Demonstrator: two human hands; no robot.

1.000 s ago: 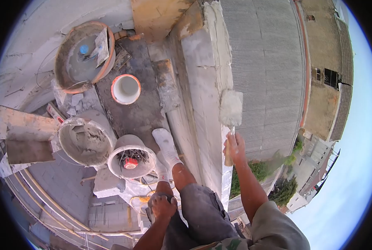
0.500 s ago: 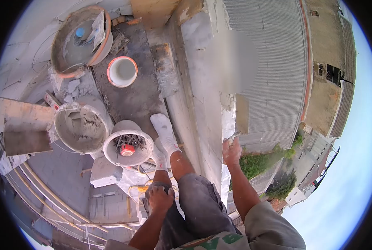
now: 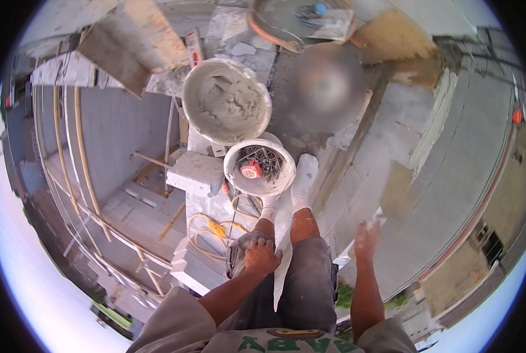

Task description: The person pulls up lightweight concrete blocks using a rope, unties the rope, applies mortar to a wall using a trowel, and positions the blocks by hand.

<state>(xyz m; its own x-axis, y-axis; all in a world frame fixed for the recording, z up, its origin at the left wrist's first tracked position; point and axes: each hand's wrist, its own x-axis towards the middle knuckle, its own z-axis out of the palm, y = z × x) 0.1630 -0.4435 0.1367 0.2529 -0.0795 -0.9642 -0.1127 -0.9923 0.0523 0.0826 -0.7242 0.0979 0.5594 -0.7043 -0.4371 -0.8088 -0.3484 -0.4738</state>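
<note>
My left hand rests on my left knee, its fingers spread over the grey shorts and holding nothing. Out to the right, my right hand is closed around a trowel; motion smears the hand and hides most of the handle. The trowel's flat blade points away from me, over the pale wall ledge. A bucket of wet mortar stands ahead, left of centre. Nearer my feet, another bucket holds many nails and a red tape measure.
A large tub with a blue object and a flat tool lies at the top. Beside it is a blurred round patch. A pale block and yellow rope lie left of my feet. Scaffold poles and a drop are at left; a corrugated roof is at right.
The view has swung left, so the buckets appear farther right. My right hand still holds the trowel, its blade angled differently. My left hand stays on my knee.
</note>
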